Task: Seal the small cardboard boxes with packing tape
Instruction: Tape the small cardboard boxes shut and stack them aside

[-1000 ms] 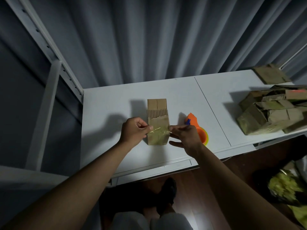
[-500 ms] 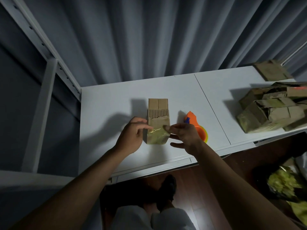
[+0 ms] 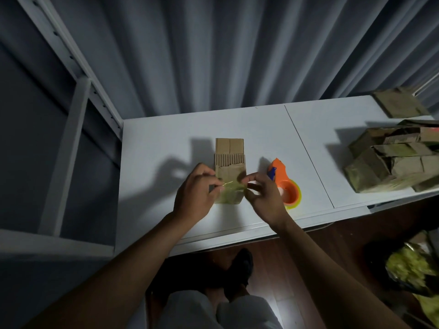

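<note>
Nearest, below the table's front edge: pale shorts and a dark shoe [image 3: 238,269] on dark wood floor. At far right on the floor, a crumpled yellow-green bag [image 3: 408,269].

On the white table [image 3: 166,143], close to the front edge: left hand [image 3: 194,193] and right hand [image 3: 263,195], each pinching one end of a strip of packing tape [image 3: 234,185] stretched across the near end of a small cardboard box [image 3: 230,172]. Box lying lengthwise, far flaps open, corrugated edge showing, near end glossy with tape.

Just right of the right hand, touching neither box nor edge: orange tape dispenser [image 3: 283,184] with yellowish roll.

Bare tabletop left of the box and behind it up to the grey curtain [image 3: 213,55].

Far right, past the table seam: heap of taped boxes [image 3: 392,162], reaching the front edge. Left: white metal rack frame [image 3: 71,129].
</note>
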